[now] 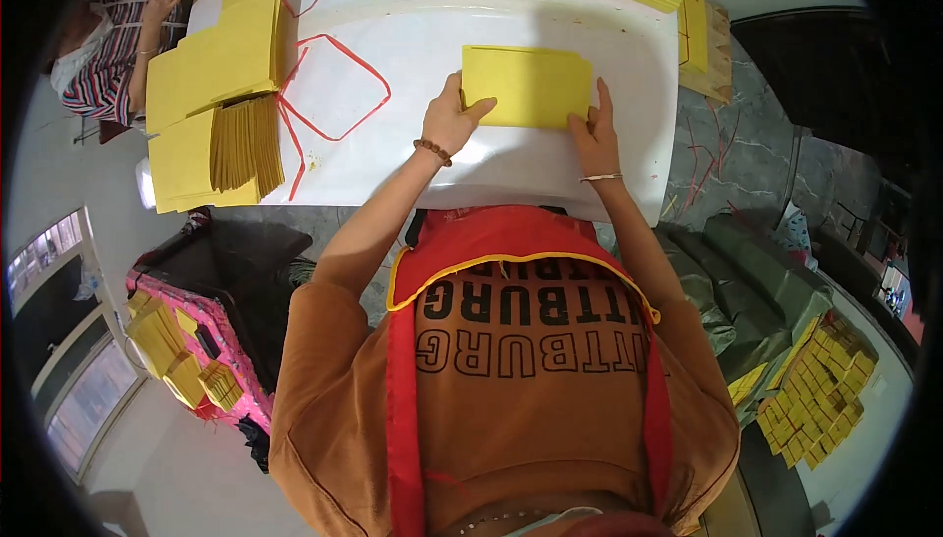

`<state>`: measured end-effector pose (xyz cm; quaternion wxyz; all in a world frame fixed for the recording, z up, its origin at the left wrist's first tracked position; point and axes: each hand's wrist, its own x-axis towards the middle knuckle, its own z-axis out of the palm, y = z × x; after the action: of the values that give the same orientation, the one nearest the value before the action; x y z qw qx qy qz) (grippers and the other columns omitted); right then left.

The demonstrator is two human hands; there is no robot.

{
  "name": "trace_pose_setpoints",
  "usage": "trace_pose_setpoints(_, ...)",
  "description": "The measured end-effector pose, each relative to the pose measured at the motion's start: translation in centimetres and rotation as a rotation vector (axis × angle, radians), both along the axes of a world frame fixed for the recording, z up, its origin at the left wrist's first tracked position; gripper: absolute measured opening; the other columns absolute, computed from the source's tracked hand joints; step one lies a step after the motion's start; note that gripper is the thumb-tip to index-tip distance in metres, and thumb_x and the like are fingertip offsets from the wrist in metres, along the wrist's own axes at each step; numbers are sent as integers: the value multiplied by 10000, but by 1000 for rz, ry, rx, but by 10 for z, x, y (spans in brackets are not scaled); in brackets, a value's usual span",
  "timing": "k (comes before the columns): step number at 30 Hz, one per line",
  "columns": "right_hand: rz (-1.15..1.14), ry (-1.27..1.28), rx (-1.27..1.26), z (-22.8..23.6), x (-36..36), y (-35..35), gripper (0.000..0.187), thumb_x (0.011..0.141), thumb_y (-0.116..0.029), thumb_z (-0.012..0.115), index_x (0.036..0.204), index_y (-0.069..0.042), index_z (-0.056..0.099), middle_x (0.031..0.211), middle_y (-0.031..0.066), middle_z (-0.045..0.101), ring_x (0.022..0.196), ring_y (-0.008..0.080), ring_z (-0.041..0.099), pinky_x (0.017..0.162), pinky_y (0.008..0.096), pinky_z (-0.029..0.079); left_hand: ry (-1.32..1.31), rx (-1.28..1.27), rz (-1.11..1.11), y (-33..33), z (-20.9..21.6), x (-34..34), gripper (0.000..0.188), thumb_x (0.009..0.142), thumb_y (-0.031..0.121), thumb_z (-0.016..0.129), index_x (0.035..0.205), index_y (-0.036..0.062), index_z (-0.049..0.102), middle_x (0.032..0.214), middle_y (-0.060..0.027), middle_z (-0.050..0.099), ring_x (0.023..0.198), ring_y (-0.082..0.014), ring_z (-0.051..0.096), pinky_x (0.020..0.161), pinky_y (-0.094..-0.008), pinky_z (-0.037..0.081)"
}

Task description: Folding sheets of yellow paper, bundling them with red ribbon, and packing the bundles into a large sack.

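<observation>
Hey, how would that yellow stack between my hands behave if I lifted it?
The yellow stack is probably fairly stiff, since it looks flat with straight edges. Its layers might slide apart: edges sit slightly offset, and no tie shows around it.

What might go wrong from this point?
The yellow stack between the left hand and right hand might splay if pressed unevenly; its far edge looks slightly uneven.
The loose red cord near the left arm could snag.
The left pile reaches the table's near edge, so a bump might knock pieces off.
</observation>
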<state>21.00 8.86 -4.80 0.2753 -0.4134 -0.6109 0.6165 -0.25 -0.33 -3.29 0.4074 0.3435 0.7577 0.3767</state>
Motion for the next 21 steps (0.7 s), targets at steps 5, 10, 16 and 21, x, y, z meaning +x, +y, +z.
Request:
trace_pose_setpoints(5, -24, -431, 168, 7, -9, 5, 519, 824, -97, 565, 1317, -141, 411, 824, 70, 609, 656, 112, 508, 648, 264, 437, 125, 62, 26, 1, -8, 0, 467, 822, 260, 575, 1202, 37, 419, 704, -161, 610, 612, -313, 600, 545, -392, 458)
trace_pose_setpoints(10, -101, -431, 320, -4, -17, 10, 430, 804, -158, 582, 1231, -151, 526, 732, 90, 583, 600, 136, 510, 601, 272, 434, 485, 51, -42, 7, -1, 6, 543, 846, 237, 539, 1306, 75, 301, 660, -149, 597, 579, -330, 581, 519, -407, 444)
trace_pose_setpoints(16, -90, -627, 179, 8, -24, 11, 420, 800, -235, 566, 1218, -229, 531, 853, 141, 639, 778, 289, 607, 726, 378, 462, 586, -13, -96, 12, 3, 5, 624, 846, 224, 531, 1361, 96, 203, 624, -135, 588, 534, -323, 565, 481, -415, 430)
trace_pose_setpoints(21, -88, -682, 198, 10, -29, 14, 420, 799, -241, 562, 1218, -231, 532, 869, 146, 638, 796, 296, 609, 729, 390, 463, 578, -4, -105, 14, 8, 2, 638, 847, 221, 527, 1366, 90, 181, 576, -130, 569, 502, -330, 551, 468, -419, 423)
